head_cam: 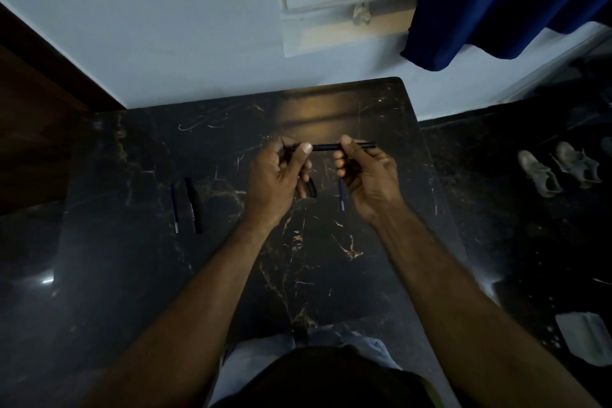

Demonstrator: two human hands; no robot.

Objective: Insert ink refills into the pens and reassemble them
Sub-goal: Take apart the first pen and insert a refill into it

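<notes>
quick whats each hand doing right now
Left hand: pinches the left end of the pen.
Right hand: grips the pen's right part.

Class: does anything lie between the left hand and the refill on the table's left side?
Yes: a dark pen barrel lies beside the refill, on the side nearer the left hand. That hand grips a pen with the right hand.

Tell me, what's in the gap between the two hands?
In the head view, a dark pen bridges it, held by the left hand and right hand; lower, a blue refill lies on the table.
</notes>
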